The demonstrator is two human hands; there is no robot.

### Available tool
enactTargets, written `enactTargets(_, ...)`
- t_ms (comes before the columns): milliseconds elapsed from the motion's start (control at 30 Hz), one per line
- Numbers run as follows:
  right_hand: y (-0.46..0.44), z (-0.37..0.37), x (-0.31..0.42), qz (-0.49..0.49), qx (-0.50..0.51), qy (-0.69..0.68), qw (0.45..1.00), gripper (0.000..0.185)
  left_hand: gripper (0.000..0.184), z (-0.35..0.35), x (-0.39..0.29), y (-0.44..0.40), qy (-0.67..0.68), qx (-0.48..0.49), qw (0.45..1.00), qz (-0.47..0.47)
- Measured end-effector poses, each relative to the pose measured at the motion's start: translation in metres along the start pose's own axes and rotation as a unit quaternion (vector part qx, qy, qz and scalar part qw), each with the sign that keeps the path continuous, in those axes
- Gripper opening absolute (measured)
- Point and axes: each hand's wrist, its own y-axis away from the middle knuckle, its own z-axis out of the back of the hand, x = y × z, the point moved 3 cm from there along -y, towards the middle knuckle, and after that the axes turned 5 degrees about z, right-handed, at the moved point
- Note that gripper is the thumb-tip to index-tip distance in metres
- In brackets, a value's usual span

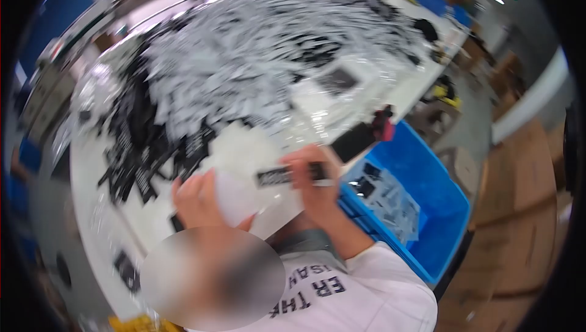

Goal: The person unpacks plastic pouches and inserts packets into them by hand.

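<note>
My right hand [314,179] grips a black strip [274,177] with white lettering, like a label, which sticks out to the left of the fingers. Between the fingers and thumb of my left hand [200,199] is a thin white sheet [235,196]; blur hides its exact kind. Both hands are over the near side of the white table [97,234]. Just beyond them lies a stack of white pieces [244,149], and loose black lettered strips [143,176] are spread to the left.
A large heap of white and grey flat packets [226,57] covers the table's far part. Clear plastic bags [342,91] and a dark box-like object [353,142] are at right. The blue bin [439,210] below holds packets; cardboard boxes [519,210] stand farther right.
</note>
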Motion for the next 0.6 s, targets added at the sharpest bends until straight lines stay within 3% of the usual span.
enactTargets(100, 0.003, 0.003, 0.020, 0.076, -0.014, 0.048, 0.996, 0.010, 0.103, -0.001, 0.002, -0.006, 0.039, -0.017, 0.999, -0.005)
enactTargets(167, -0.002, 0.003, 0.029, 0.228, 0.029, 0.149, 0.962, 0.018, 0.104, 0.000, 0.004, -0.006, 0.045, -0.021, 0.999, 0.000)
enactTargets(300, 0.004, -0.005, 0.030, 0.230, 0.071, 0.128, 0.962, 0.028, 0.105, 0.004, 0.003, -0.013, 0.065, -0.018, 0.998, 0.008)
enactTargets(367, 0.008, -0.009, 0.027, 0.150, 0.113, 0.052, 0.981, 0.027, 0.105, 0.006, 0.003, -0.011, 0.080, -0.020, 0.996, 0.018)
enactTargets(400, 0.013, -0.014, 0.009, 0.101, 0.126, -0.050, 0.986, 0.027, 0.103, 0.006, 0.000, -0.012, 0.070, -0.032, 0.997, 0.016)
enactTargets(433, 0.008, -0.016, 0.016, 0.080, 0.161, -0.050, 0.982, 0.027, 0.102, 0.009, -0.003, -0.011, 0.059, -0.044, 0.997, 0.014)
enactTargets(467, 0.011, -0.019, 0.010, -0.052, 0.168, -0.133, 0.975, 0.027, 0.103, 0.011, -0.005, -0.007, 0.042, -0.040, 0.998, -0.012)
enactTargets(500, 0.004, -0.017, 0.009, 0.060, 0.182, -0.041, 0.981, 0.031, 0.104, 0.013, -0.008, -0.006, 0.021, -0.036, 0.999, -0.032)
enactTargets(533, 0.000, -0.017, 0.007, 0.014, 0.209, -0.060, 0.976, 0.024, 0.102, 0.015, -0.014, -0.005, -0.015, -0.047, 0.997, -0.062)
enactTargets(567, -0.004, -0.019, 0.007, 0.036, 0.171, -0.072, 0.982, 0.029, 0.100, 0.019, -0.020, -0.004, -0.056, -0.059, 0.993, -0.085)
enactTargets(600, -0.001, -0.022, 0.007, -0.064, 0.139, -0.141, 0.978, 0.032, 0.099, 0.025, -0.029, -0.007, -0.100, -0.072, 0.987, -0.100)
